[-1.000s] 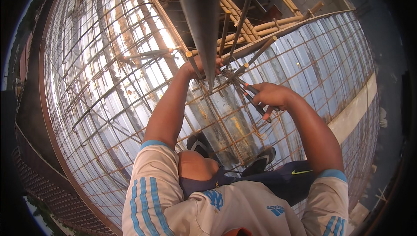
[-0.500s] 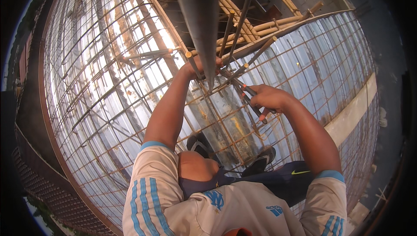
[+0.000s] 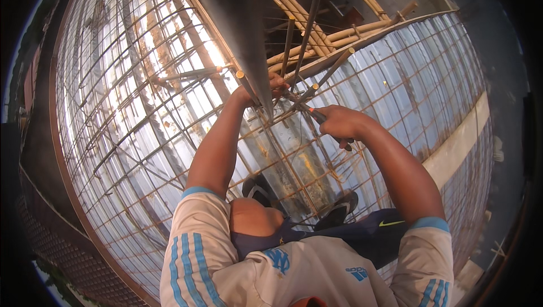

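Note:
My right hand is closed round the handles of a pair of pincers, dark with orange marks. Their jaw end points up and left into a cluster of upright steel bars. At that cluster is my left hand, its fingers curled close to the jaws. A thick upright rebar rises toward me in front of the left hand and hides part of it. What the left fingers grip, if anything, cannot be made out. Shorter bars with yellow ends, such as one bar, stand round both hands.
A rusty rebar grid lies over shiny corrugated metal decking. Beyond the deck's edge, an opening holds bamboo poles. A pale plank crosses the right side. My shoes stand on the decking among the bars.
The pincers' handles were spread and are now squeezed together in my right hand. The thick rebar's upper end appears farther left, and the left fingers show more to its right.

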`<action>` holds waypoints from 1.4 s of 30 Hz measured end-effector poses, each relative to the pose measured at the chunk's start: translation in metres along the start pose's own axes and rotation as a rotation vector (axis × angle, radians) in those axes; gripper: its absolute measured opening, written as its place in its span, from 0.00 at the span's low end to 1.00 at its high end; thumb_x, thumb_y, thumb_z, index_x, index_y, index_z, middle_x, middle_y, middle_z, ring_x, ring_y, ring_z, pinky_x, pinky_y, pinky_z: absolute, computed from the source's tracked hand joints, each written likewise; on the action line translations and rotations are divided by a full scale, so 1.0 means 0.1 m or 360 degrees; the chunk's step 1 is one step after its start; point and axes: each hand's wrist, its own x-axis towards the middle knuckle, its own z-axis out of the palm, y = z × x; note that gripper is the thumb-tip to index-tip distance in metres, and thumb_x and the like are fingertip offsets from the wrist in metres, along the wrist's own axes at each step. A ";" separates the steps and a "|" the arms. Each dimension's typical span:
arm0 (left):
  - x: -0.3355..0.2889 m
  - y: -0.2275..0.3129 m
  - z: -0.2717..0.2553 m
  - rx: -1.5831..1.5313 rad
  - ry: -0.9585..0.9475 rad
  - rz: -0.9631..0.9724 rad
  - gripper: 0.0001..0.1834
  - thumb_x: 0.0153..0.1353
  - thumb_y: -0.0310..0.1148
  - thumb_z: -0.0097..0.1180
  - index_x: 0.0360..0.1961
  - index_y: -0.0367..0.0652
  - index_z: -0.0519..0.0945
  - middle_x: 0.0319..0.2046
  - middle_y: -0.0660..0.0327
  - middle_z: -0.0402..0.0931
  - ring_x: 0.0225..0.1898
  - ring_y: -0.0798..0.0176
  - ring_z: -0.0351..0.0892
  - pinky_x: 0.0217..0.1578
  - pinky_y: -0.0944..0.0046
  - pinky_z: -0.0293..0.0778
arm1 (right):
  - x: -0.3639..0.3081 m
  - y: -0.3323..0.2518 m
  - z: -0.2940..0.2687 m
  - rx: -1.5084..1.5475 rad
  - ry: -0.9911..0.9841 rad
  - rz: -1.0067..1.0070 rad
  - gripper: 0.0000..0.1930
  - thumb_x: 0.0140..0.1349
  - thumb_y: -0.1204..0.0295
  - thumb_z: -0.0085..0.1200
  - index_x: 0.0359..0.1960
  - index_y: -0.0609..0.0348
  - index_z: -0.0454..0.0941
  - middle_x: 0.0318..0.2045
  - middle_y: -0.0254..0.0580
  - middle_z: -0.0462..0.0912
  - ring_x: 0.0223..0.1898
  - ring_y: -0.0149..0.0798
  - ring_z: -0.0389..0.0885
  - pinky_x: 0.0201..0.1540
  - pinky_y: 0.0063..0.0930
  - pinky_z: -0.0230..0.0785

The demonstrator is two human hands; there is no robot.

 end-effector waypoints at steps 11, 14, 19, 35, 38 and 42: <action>-0.01 -0.02 0.03 0.0041 0.0025 -0.0031 0.25 0.63 0.56 0.56 0.42 0.43 0.79 0.38 0.67 0.79 0.30 0.76 0.69 0.29 0.75 0.66 | 0.17 0.14 -0.04 -0.0093 0.0057 -0.0276 0.20 0.52 0.73 0.45 0.50 0.62 0.72 0.29 0.48 0.79 0.22 0.40 0.79 0.24 0.33 0.72; 0.01 -0.01 0.02 0.0094 0.0008 -0.0047 0.25 0.62 0.57 0.56 0.42 0.44 0.79 0.38 0.67 0.79 0.30 0.76 0.69 0.29 0.74 0.67 | 0.32 0.34 -0.04 -0.0128 0.0079 -0.0419 0.23 0.55 0.71 0.48 0.54 0.60 0.72 0.24 0.43 0.78 0.25 0.34 0.78 0.26 0.30 0.72; -0.04 0.03 0.05 0.0087 0.0048 -0.0015 0.23 0.63 0.55 0.55 0.41 0.43 0.78 0.40 0.65 0.80 0.36 0.74 0.73 0.35 0.72 0.70 | 0.31 0.39 -0.04 0.0321 -0.0143 -0.0286 0.22 0.56 0.70 0.50 0.53 0.64 0.72 0.27 0.42 0.79 0.26 0.34 0.79 0.28 0.30 0.74; -0.03 0.16 0.05 0.0509 0.0032 -0.0016 0.17 0.59 0.46 0.62 0.39 0.43 0.78 0.36 0.65 0.79 0.38 0.71 0.76 0.40 0.68 0.72 | 0.47 0.52 0.11 0.0268 -0.0055 -0.0168 0.11 0.54 0.69 0.63 0.30 0.64 0.76 0.22 0.41 0.82 0.20 0.34 0.82 0.24 0.35 0.78; -0.03 0.29 0.08 0.0744 -0.0007 0.0070 0.13 0.59 0.39 0.61 0.41 0.42 0.79 0.34 0.64 0.80 0.37 0.70 0.77 0.39 0.66 0.73 | 0.50 0.51 0.12 0.0213 -0.0043 -0.0143 0.12 0.51 0.69 0.65 0.29 0.65 0.77 0.22 0.42 0.83 0.20 0.34 0.83 0.23 0.33 0.77; -0.01 0.31 0.15 0.0785 -0.0055 0.0137 0.09 0.61 0.32 0.57 0.41 0.40 0.80 0.32 0.64 0.80 0.35 0.69 0.78 0.39 0.65 0.74 | 0.49 0.45 0.07 0.0099 -0.0044 -0.0012 0.18 0.47 0.68 0.69 0.31 0.67 0.74 0.22 0.42 0.82 0.20 0.36 0.83 0.21 0.31 0.75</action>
